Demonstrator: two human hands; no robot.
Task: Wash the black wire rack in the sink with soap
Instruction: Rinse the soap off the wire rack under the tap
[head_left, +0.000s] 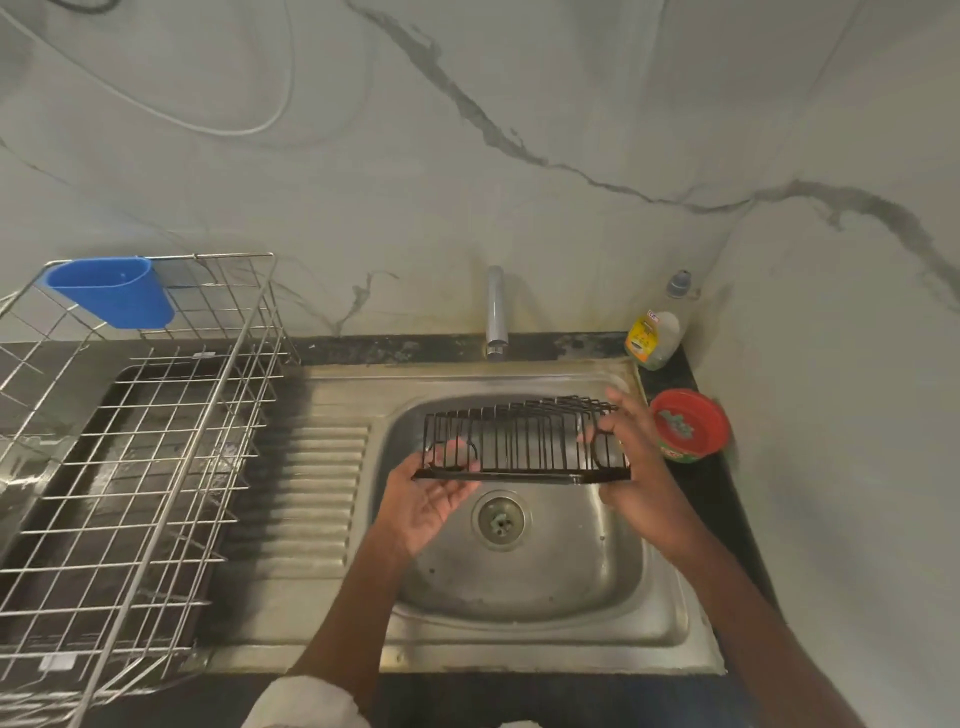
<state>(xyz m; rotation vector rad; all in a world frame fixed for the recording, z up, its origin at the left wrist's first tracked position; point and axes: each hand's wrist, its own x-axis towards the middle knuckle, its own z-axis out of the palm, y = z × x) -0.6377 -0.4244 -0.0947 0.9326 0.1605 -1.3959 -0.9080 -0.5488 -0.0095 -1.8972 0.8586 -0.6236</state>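
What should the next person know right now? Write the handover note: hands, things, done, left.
Left hand: palm up under the black wire rack's left end, fingers bent round its edge.
Right hand: grips the right end.
Rack is held above the sink basin, below the tap; no water visibly running.
Soap bottle and red tub stand at right of the sink, untouched.
Done: rack brought to the sink.
Left: wet, soap, scrub, rinse.

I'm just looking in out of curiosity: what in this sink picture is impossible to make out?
All from the head view:
- Label on the yellow-labelled clear soap bottle: too small to read.
- Contents of the round red tub: blurred green-white mass.
- Far end of the black wire rack: covered by the right hand.
- Left hand: fingertips hidden behind the rack's wires.
- Silver wire dish drainer: cut off by the left edge.
- Inside of the blue plastic cup: hidden by its wall.
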